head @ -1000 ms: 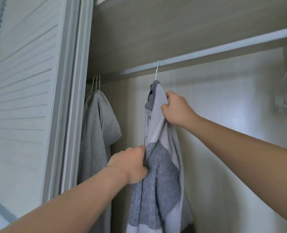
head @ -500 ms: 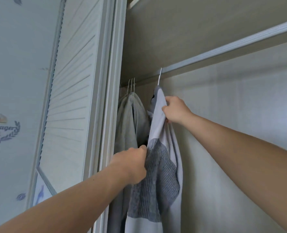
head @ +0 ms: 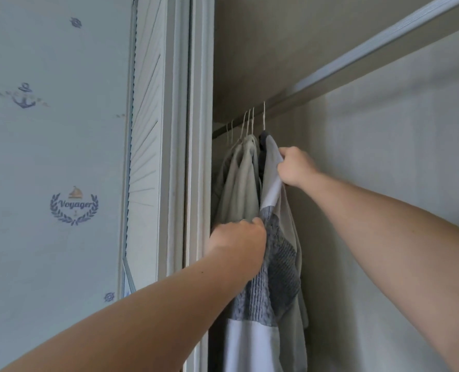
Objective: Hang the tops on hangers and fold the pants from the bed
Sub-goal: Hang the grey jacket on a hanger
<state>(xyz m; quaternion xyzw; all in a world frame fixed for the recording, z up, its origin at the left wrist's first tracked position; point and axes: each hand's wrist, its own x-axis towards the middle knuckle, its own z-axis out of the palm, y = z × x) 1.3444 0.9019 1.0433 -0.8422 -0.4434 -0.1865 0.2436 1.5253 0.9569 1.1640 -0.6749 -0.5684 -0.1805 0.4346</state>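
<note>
A grey and white knitted top point(head: 275, 267) hangs on a hanger whose thin hook point(head: 264, 115) sits over the closet rod point(head: 357, 56). My right hand point(head: 294, 166) grips the top's shoulder just below the hook. Lower down, my left hand point(head: 239, 237) holds the front edge of the same top at its grey knit panel. Pressed against its left side hang light grey tops point(head: 243, 189) on several hangers. The bed and the pants are out of view.
A white louvred closet door point(head: 153, 130) and its frame point(head: 198, 130) stand at the left of the opening. Left of that is pale blue wallpaper point(head: 48, 157) with nautical prints. A shelf point(head: 290, 44) runs above the rod.
The top on its hanger has slid left along the rod until it sits against the other hung tops. Both hands kept their hold and moved left with it; the view turned left.
</note>
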